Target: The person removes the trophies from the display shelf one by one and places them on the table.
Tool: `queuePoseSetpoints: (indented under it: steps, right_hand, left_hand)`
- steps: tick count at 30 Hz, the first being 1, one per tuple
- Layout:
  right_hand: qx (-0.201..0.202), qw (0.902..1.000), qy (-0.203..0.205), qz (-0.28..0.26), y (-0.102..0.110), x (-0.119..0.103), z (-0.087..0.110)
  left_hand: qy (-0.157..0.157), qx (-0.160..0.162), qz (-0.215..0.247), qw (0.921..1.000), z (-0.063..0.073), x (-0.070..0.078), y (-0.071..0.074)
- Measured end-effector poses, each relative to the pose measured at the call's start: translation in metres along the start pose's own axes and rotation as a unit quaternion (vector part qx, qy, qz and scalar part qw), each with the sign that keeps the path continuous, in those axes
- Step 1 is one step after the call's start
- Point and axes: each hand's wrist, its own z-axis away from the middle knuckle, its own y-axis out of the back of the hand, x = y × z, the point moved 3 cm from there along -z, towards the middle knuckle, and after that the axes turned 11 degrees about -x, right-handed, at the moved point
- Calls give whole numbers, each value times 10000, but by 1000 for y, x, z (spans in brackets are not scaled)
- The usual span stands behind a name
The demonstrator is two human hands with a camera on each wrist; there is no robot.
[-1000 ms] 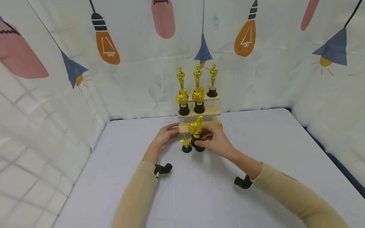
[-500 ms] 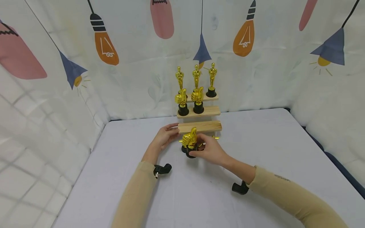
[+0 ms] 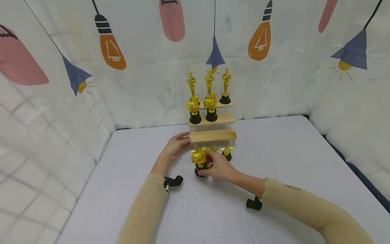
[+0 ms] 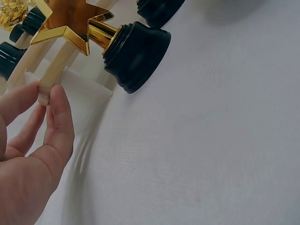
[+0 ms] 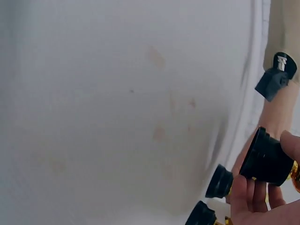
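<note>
In the head view my right hand grips a gold thumbs-up trophy by its black base, just in front of the stepped wooden rack. My left hand pinches the left end of the rack's lowest board; the left wrist view shows thumb and fingers around that board end. Below the board stand small star trophies, one at right in plain sight and the others partly hidden behind the held trophy and right hand. A star trophy's black base looms near my left fingers.
Two more thumbs-up trophies stand on the middle board. Three gold figure trophies occupy the top board. Behind the white table hangs a patterned cloth.
My right hand has carried the thumbs-up trophy left and nearer to me, from before the lowest board, uncovering that board and the right-hand star trophy. My left hand has stayed on the board.
</note>
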Motion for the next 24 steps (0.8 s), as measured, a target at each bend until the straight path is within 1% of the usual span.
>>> queuePoseSetpoints:
  steps: [7, 14, 24]
  right_hand:
    - [-100, 9994, 112, 322, -11, -1, -1]
    - [-116, 9992, 27, 383, -18, 3, -5]
    - [-54, 9990, 120, 435, -21, 7, -7]
  left_hand:
    - [-25, -22, -5, 10000, 0, 0, 0]
    - [12, -5, 47, 10000, 1, 0, 0]
    - [42, 28, 19, 10000, 2, 1, -1]
